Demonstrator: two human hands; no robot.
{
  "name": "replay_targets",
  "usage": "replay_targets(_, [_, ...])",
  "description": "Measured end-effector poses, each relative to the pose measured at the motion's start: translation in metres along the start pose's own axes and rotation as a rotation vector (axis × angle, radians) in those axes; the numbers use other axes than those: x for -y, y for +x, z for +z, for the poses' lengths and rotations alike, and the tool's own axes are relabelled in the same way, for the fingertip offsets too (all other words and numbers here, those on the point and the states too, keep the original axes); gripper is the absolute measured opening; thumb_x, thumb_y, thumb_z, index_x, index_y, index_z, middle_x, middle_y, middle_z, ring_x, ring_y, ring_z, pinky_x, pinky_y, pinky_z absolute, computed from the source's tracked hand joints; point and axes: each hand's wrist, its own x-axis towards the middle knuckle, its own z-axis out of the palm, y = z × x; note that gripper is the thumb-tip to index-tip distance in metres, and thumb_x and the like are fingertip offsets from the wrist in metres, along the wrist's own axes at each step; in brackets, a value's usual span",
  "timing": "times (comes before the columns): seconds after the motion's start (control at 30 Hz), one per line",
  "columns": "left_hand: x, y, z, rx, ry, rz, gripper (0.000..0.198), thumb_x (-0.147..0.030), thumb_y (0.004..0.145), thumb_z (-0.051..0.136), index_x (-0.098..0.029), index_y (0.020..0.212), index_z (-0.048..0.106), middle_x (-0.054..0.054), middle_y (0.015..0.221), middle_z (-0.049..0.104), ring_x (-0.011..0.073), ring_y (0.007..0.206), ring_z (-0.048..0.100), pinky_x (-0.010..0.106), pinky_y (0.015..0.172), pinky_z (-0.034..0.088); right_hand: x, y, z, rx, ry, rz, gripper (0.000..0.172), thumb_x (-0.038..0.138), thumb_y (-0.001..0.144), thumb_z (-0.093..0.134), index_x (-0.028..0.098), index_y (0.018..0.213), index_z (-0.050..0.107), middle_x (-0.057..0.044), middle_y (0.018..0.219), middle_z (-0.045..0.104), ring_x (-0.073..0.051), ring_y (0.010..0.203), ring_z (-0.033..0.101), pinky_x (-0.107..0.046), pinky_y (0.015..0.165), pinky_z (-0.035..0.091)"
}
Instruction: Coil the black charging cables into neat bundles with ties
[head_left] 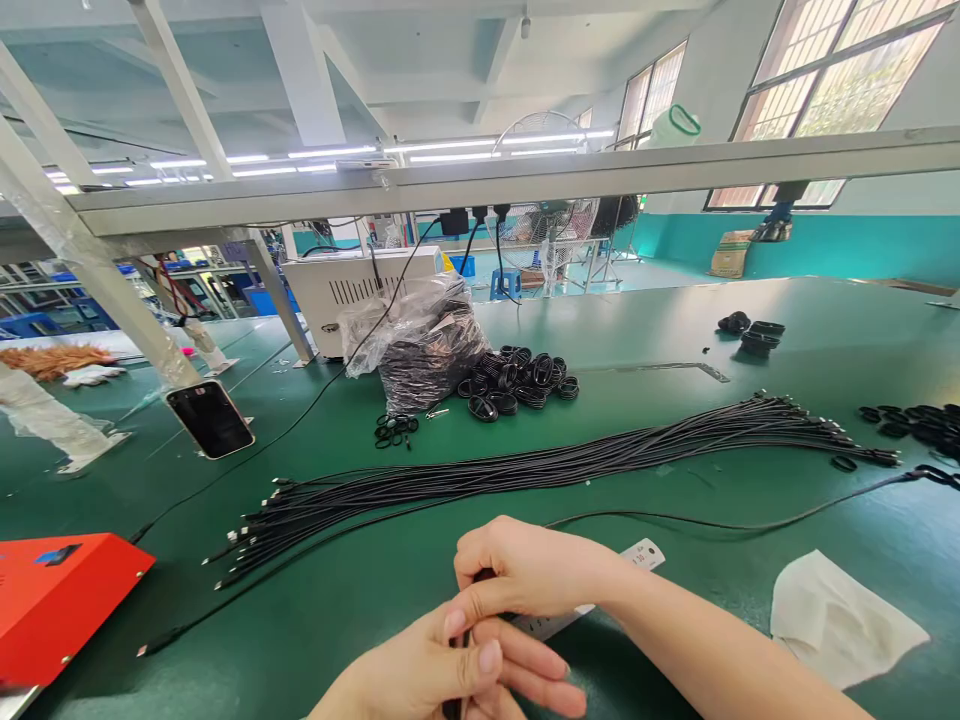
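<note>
My right hand [517, 570] is closed, its fingertips meeting those of my left hand [457, 660] near the front edge of view. A thin dark thing [454, 708] runs between the thumb and fingers of my left hand. Another dark bit shows inside my right fingers; most of it is hidden, and I cannot tell its kind. Under my right wrist lies a pale metal ruler [646, 553]. Just beyond the hands stretches a long bundle of black cables [525, 470] with metal plugs at both ends. A single black cable [675, 520] passes behind my right hand.
Coiled black cables [517, 380] lie beside a plastic bag [431, 345] of dark items. A red machine [67, 600] stands at left, with a phone [210, 418] mounted beyond it. A white cloth [840, 620] lies at right. A metal bar [480, 185] crosses above the green table [337, 650].
</note>
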Motion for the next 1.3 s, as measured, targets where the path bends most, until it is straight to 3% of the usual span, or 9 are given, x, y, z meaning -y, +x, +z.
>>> replay_targets(0.17, [-0.001, -0.001, 0.004, -0.063, 0.077, 0.019, 0.045, -0.05, 0.075, 0.07, -0.016, 0.105, 0.074, 0.018, 0.12, 0.067, 0.0127, 0.066, 0.074, 0.011, 0.053, 0.052, 0.002, 0.0, 0.001, -0.05, -0.103, -0.043, 0.034, 0.048, 0.083, 0.064, 0.017, 0.071, 0.06, 0.004, 0.071, 0.053, -0.009, 0.066, 0.046, -0.019, 0.054, 0.032])
replay_targets(0.37, [0.0, 0.01, 0.013, -0.244, 0.278, 0.05, 0.046, -0.048, 0.086, 0.058, -0.01, 0.109, 0.071, 0.016, 0.071, 0.077, 0.0222, 0.062, 0.074, 0.025, 0.056, 0.057, 0.005, -0.002, 0.001, -0.06, -0.29, 0.135, 0.051, 0.061, 0.086, 0.051, 0.017, 0.061, 0.058, 0.002, 0.056, 0.054, -0.012, 0.059, 0.045, -0.023, 0.056, 0.032])
replay_targets(0.5, [0.001, 0.012, 0.018, -0.351, 0.343, 0.114, 0.039, -0.044, 0.086, 0.059, -0.011, 0.104, 0.073, 0.018, 0.093, 0.077, 0.0266, 0.086, 0.074, 0.037, 0.077, 0.058, 0.006, -0.001, 0.002, -0.021, -0.339, 0.094, 0.052, 0.058, 0.087, 0.051, 0.018, 0.054, 0.05, 0.003, 0.042, 0.044, -0.013, 0.056, 0.043, -0.024, 0.059, 0.035])
replay_targets(0.63, [-0.003, 0.008, 0.019, -0.264, 0.323, 0.134, 0.034, -0.039, 0.088, 0.058, -0.016, 0.11, 0.071, 0.017, 0.118, 0.07, 0.029, 0.105, 0.067, 0.042, 0.091, 0.054, 0.004, 0.005, 0.004, -0.008, -0.375, -0.096, 0.049, 0.05, 0.09, 0.051, 0.018, 0.054, 0.048, 0.002, 0.052, 0.053, -0.013, 0.06, 0.047, -0.026, 0.072, 0.038])
replay_targets(0.8, [-0.006, 0.002, 0.012, 0.044, 0.19, 0.053, 0.041, -0.029, 0.086, 0.062, -0.021, 0.126, 0.06, 0.016, 0.134, 0.059, 0.0318, 0.123, 0.055, 0.05, 0.102, 0.044, -0.005, 0.008, 0.006, -0.011, -0.221, -0.212, 0.046, 0.049, 0.088, 0.056, 0.017, 0.056, 0.051, 0.003, 0.059, 0.054, -0.011, 0.065, 0.047, -0.026, 0.075, 0.038])
replay_targets(0.93, [-0.006, 0.0, 0.009, 0.079, 0.066, 0.067, 0.039, -0.029, 0.087, 0.062, -0.019, 0.125, 0.061, 0.019, 0.13, 0.061, 0.033, 0.119, 0.058, 0.049, 0.098, 0.045, -0.015, 0.009, 0.014, -0.094, 0.096, -0.055, 0.044, 0.053, 0.083, 0.06, 0.017, 0.059, 0.052, 0.006, 0.056, 0.047, -0.01, 0.057, 0.04, -0.022, 0.055, 0.033])
replay_targets(1.07, [-0.011, -0.002, 0.011, 0.059, -0.074, 0.146, 0.038, -0.024, 0.089, 0.058, -0.02, 0.127, 0.059, 0.016, 0.136, 0.057, 0.0295, 0.124, 0.054, 0.038, 0.098, 0.047, -0.013, 0.017, 0.025, -0.32, 0.393, 0.097, 0.044, 0.053, 0.083, 0.058, 0.017, 0.061, 0.046, 0.007, 0.056, 0.038, -0.008, 0.056, 0.035, -0.021, 0.048, 0.026])
replay_targets(1.2, [-0.013, -0.003, 0.014, 0.061, -0.166, 0.195, 0.042, -0.029, 0.091, 0.055, -0.015, 0.13, 0.056, 0.017, 0.135, 0.057, 0.0289, 0.124, 0.054, 0.034, 0.096, 0.049, 0.0, 0.022, 0.032, -0.53, 0.414, 0.189, 0.045, 0.048, 0.085, 0.056, 0.019, 0.058, 0.037, 0.006, 0.055, 0.032, -0.008, 0.054, 0.032, -0.021, 0.049, 0.027])
replay_targets(1.3, [-0.012, -0.002, 0.015, 0.058, -0.156, 0.171, 0.044, -0.035, 0.092, 0.051, -0.013, 0.13, 0.056, 0.019, 0.134, 0.057, 0.0288, 0.119, 0.058, 0.032, 0.092, 0.051, 0.005, 0.023, 0.031, -0.565, 0.316, 0.211, 0.045, 0.048, 0.084, 0.058, 0.019, 0.056, 0.036, 0.006, 0.054, 0.033, -0.009, 0.055, 0.033, -0.022, 0.049, 0.027])
